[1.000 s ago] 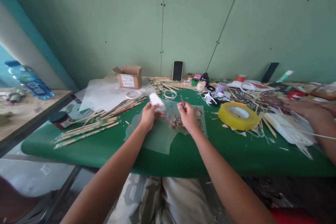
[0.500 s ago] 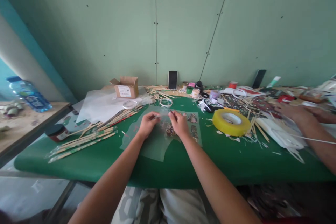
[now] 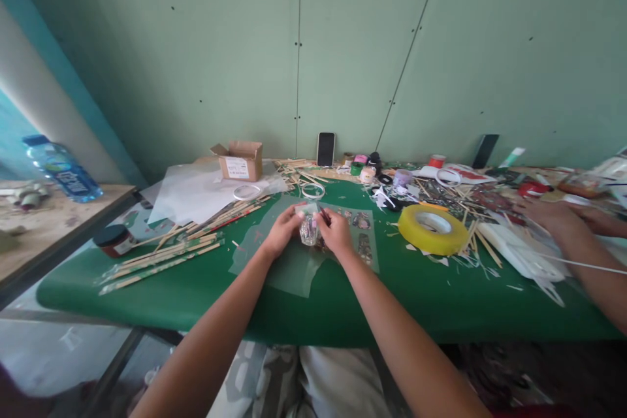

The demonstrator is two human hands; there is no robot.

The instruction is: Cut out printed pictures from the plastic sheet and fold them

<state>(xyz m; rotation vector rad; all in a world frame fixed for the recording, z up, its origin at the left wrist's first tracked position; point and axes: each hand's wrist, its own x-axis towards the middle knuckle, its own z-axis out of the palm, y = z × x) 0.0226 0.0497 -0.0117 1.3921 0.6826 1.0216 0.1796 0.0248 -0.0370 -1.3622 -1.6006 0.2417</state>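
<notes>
My left hand (image 3: 283, 230) is closed at the fingertips on a small clear plastic piece (image 3: 308, 231) with a shiny, patterned figure on it. Close by on the other side, my right hand (image 3: 336, 230) is closed around a dark slim tool (image 3: 324, 214), whose kind I cannot make out; its fingers sit at the edge of the same piece. Beneath both hands a translucent sheet (image 3: 294, 282) lies on the green mat (image 3: 196, 300). Small patterned cut-outs (image 3: 364, 248) lie on the sheet, right of my right hand.
Wooden sticks (image 3: 166, 258), a dark-lidded jar (image 3: 113, 240) and a cardboard box (image 3: 241, 162) are at left. A yellow tape roll (image 3: 409, 232) stands right, beside scraps and white strips (image 3: 522, 251). Another person's hand (image 3: 543, 212) works at far right. A phone (image 3: 326, 149) leans on the wall.
The clear piece with the shiny figure has come up between my hands and faces me. My fingers have shifted around it, and the view has turned slightly left.
</notes>
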